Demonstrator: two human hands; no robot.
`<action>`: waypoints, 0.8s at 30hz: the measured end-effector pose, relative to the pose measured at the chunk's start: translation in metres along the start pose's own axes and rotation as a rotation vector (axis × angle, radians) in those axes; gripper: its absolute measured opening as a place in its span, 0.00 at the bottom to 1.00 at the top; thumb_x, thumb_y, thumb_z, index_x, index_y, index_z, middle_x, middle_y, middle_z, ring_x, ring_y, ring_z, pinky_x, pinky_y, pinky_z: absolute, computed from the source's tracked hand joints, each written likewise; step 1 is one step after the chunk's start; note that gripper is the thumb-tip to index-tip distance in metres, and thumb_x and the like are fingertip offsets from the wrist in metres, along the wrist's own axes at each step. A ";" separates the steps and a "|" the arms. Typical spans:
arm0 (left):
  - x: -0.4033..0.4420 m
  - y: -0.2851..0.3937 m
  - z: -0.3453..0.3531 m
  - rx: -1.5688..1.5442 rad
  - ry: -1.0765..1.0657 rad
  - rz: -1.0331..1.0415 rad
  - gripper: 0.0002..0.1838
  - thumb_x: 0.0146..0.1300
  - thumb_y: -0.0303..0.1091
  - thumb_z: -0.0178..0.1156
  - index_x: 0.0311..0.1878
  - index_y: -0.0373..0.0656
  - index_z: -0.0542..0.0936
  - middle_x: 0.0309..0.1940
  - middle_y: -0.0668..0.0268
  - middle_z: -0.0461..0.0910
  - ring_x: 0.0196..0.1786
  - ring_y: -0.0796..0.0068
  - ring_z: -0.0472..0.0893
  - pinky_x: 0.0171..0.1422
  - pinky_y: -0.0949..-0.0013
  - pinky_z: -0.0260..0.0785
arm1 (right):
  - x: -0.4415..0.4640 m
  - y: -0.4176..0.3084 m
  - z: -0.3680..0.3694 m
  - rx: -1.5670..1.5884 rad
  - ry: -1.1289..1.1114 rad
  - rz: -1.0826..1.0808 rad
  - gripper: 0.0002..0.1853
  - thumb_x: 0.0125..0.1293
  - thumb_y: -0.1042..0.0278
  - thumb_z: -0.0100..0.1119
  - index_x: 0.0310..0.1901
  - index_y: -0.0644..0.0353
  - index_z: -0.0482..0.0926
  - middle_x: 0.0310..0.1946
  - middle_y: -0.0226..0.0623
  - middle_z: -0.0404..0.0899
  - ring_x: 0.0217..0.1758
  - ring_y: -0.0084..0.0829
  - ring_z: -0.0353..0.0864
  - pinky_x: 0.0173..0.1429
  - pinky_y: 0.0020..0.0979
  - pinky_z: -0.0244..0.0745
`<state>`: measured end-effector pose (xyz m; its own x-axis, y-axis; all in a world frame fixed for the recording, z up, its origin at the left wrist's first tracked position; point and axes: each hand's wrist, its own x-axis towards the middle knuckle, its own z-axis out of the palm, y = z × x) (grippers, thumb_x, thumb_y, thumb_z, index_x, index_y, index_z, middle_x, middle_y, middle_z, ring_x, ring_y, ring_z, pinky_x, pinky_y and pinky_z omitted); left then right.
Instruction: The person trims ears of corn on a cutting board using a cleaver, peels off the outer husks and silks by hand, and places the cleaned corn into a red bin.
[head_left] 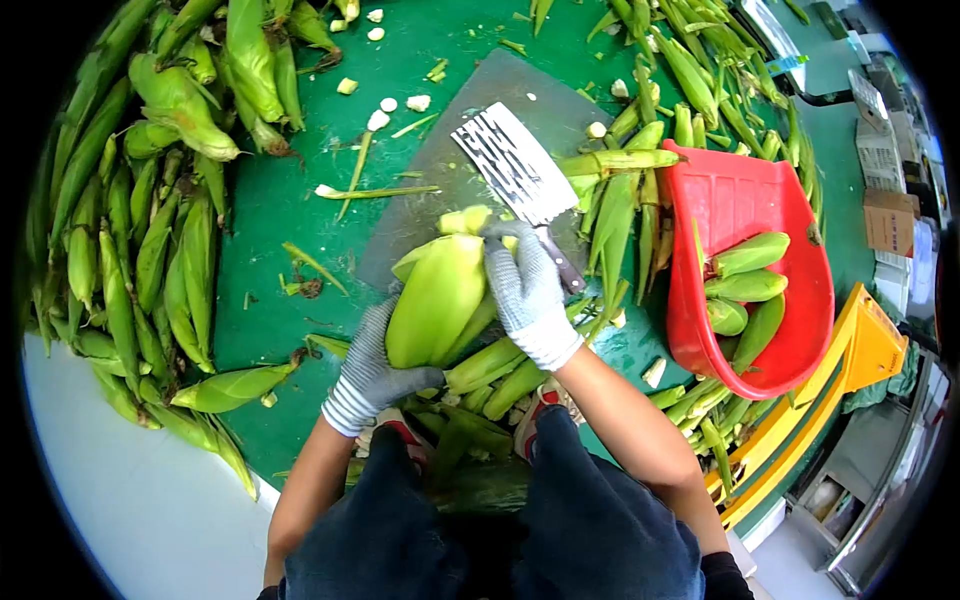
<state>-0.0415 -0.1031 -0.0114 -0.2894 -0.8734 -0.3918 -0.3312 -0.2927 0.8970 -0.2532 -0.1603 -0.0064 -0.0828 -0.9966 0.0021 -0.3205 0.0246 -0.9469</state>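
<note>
Tallies two gloved hands (left hand [376, 358], right hand [525, 290]); one held ear [436, 300]; at least four loose ears [752, 254] in one red bin [735, 192]; one cleaver [517, 165]; one cutting board [425, 185]; two shoes [542, 412]; one yellow frame [872, 345]; includes one heap of corn [180, 105], too overlapped to count.

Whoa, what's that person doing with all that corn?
Someone in striped gloves has a fat green ear of corn in their hands. The left hand holds its side, and the right hand is up by its top end. A wide knife with slots lies on a dark board, with nobody holding it. There's a big heap of corn in husks on the left, and a red bin on the right with a few green ears inside.
</note>
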 end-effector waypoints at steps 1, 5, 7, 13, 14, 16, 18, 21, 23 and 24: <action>-0.007 -0.001 -0.005 -0.459 -0.085 -0.110 0.54 0.40 0.49 0.77 0.68 0.37 0.59 0.59 0.55 0.70 0.59 0.61 0.73 0.64 0.60 0.66 | -0.005 -0.002 0.000 0.010 0.045 -0.027 0.05 0.66 0.75 0.53 0.42 0.63 0.72 0.35 0.47 0.77 0.39 0.35 0.78 0.45 0.32 0.72; -0.022 -0.031 -0.018 -1.191 -0.312 -0.341 0.47 0.48 0.54 0.71 0.66 0.36 0.63 0.57 0.53 0.73 0.56 0.61 0.77 0.58 0.60 0.72 | -0.012 -0.008 -0.012 -0.266 -0.128 -0.041 0.12 0.60 0.72 0.58 0.45 0.62 0.72 0.37 0.47 0.76 0.41 0.38 0.76 0.50 0.35 0.71; -0.018 -0.014 -0.023 -1.287 -0.446 -0.249 0.47 0.49 0.56 0.69 0.65 0.34 0.63 0.56 0.51 0.74 0.54 0.61 0.78 0.56 0.61 0.73 | -0.011 -0.012 -0.028 -0.689 -0.144 -0.069 0.24 0.54 0.64 0.64 0.51 0.63 0.70 0.43 0.50 0.74 0.48 0.44 0.75 0.56 0.41 0.70; -0.006 -0.007 -0.003 -0.675 -0.002 -0.199 0.22 0.72 0.48 0.40 0.45 0.41 0.79 0.37 0.64 0.81 0.37 0.74 0.79 0.44 0.68 0.73 | -0.022 -0.038 0.025 0.646 -0.197 0.151 0.38 0.48 0.67 0.71 0.60 0.65 0.62 0.48 0.36 0.72 0.53 0.29 0.71 0.58 0.32 0.69; -0.004 0.006 0.009 -0.651 0.173 -0.174 0.23 0.72 0.46 0.39 0.44 0.37 0.79 0.37 0.64 0.81 0.37 0.73 0.79 0.43 0.68 0.72 | -0.016 -0.034 0.019 0.568 -0.246 0.257 0.41 0.46 0.67 0.73 0.60 0.66 0.62 0.50 0.38 0.72 0.54 0.30 0.70 0.60 0.32 0.68; 0.010 0.000 0.002 -0.029 0.165 0.056 0.22 0.71 0.43 0.41 0.48 0.32 0.77 0.35 0.61 0.81 0.40 0.70 0.79 0.47 0.68 0.72 | -0.019 -0.025 -0.006 0.416 -0.025 0.323 0.40 0.46 0.68 0.71 0.61 0.65 0.61 0.51 0.39 0.71 0.54 0.31 0.70 0.61 0.32 0.68; -0.006 -0.044 -0.025 -0.016 0.114 -0.118 0.18 0.68 0.31 0.48 0.55 0.30 0.73 0.44 0.56 0.79 0.48 0.66 0.78 0.53 0.67 0.70 | -0.006 -0.034 -0.079 0.429 0.143 0.253 0.32 0.51 0.72 0.63 0.59 0.65 0.63 0.49 0.40 0.73 0.51 0.31 0.72 0.57 0.31 0.69; -0.059 -0.090 -0.080 0.232 0.068 -0.069 0.29 0.56 0.21 0.59 0.63 0.35 0.67 0.60 0.53 0.68 0.60 0.62 0.70 0.64 0.64 0.64 | 0.023 -0.071 -0.226 -0.181 0.068 0.332 0.26 0.50 0.71 0.65 0.52 0.62 0.69 0.42 0.37 0.78 0.40 0.30 0.79 0.44 0.31 0.76; -0.102 -0.147 -0.153 0.667 0.149 -0.284 0.42 0.47 0.25 0.67 0.68 0.41 0.60 0.67 0.52 0.60 0.66 0.55 0.65 0.71 0.60 0.57 | 0.007 -0.026 -0.302 -0.622 0.353 0.235 0.41 0.42 0.64 0.73 0.60 0.60 0.66 0.47 0.43 0.78 0.47 0.37 0.79 0.52 0.35 0.76; -0.119 -0.138 -0.169 0.877 0.149 -0.347 0.44 0.46 0.26 0.68 0.69 0.42 0.59 0.68 0.52 0.58 0.67 0.53 0.64 0.71 0.60 0.56 | -0.006 -0.006 -0.341 -1.106 0.260 0.194 0.44 0.41 0.63 0.72 0.64 0.59 0.63 0.49 0.49 0.77 0.52 0.44 0.78 0.58 0.40 0.72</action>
<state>0.1902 -0.0242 -0.0535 0.0485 -0.8510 -0.5229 -0.9500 -0.2009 0.2389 -0.5725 -0.1279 0.1090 -0.3723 -0.9251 0.0755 -0.9226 0.3599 -0.1390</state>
